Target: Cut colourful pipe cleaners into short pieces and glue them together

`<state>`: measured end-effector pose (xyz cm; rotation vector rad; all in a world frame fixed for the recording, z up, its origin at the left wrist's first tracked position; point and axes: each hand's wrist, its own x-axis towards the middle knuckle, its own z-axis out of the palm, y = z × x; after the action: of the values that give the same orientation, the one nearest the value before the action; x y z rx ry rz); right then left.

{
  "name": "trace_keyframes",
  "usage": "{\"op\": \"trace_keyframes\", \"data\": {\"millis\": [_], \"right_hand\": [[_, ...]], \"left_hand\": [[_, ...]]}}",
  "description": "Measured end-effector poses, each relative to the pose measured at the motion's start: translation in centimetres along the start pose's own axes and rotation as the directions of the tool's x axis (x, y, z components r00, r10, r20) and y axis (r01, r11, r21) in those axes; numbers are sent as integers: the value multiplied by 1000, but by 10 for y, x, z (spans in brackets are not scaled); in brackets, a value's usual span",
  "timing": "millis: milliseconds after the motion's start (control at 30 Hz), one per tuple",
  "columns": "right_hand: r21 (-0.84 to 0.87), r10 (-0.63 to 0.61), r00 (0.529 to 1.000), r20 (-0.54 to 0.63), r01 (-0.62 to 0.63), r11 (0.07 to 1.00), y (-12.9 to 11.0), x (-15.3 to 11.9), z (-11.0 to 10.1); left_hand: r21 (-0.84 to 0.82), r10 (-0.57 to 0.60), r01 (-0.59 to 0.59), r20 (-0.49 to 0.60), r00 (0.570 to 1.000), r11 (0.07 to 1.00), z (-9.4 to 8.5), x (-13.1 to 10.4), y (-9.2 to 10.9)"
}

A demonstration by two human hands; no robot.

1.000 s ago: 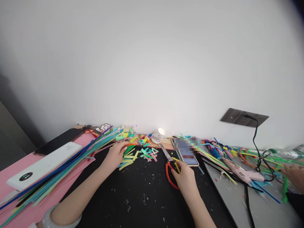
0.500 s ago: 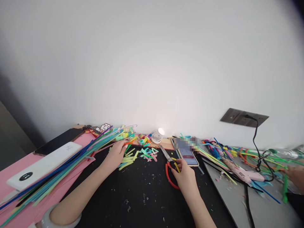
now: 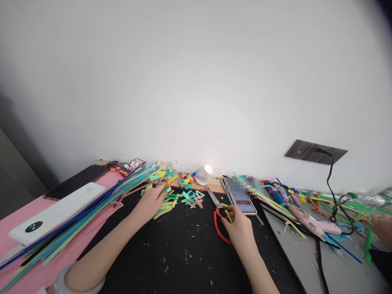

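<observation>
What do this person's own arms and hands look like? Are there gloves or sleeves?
The left hand and right hand are ordinary human hands, without gloves; no ring or watch shows. Both forearms are bare where visible. Around the left arm, near the picture's lower edge, sits a thick, rounded, pale grey band; whether it is a sleeve cuff or a bangle, I can't tell.

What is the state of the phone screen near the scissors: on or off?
On: the phone screen glows bluish, with a reddish patch.
</observation>
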<state>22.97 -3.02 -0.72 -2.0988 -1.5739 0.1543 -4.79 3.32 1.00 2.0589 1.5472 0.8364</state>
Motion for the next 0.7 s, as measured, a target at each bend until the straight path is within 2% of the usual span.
{"op": "trace_keyframes", "data": {"millis": [100, 200, 300, 467, 700], "right_hand": [[0, -2, 1000, 0, 2, 1000, 1, 0, 0], [1, -9, 1000, 10, 9, 1000, 1, 0, 0], [1, -11, 1000, 19, 11, 1000, 1, 1, 0], [-2, -8, 1000, 25, 8, 1000, 1, 0, 0], [-10, 2, 999, 37, -2, 1000, 1, 1, -1]], "left_hand": [[-174, -48, 52, 25, 999, 983, 0, -1, 3], [-345, -27, 50, 72, 997, 937, 1, 0, 3], [-421, -9, 47, 92, 996, 906, 1, 0, 4], [-385, -39, 39, 10, 999, 922, 0, 1, 3], [-97, 1, -9, -80, 997, 995, -1, 5, -8]]}}
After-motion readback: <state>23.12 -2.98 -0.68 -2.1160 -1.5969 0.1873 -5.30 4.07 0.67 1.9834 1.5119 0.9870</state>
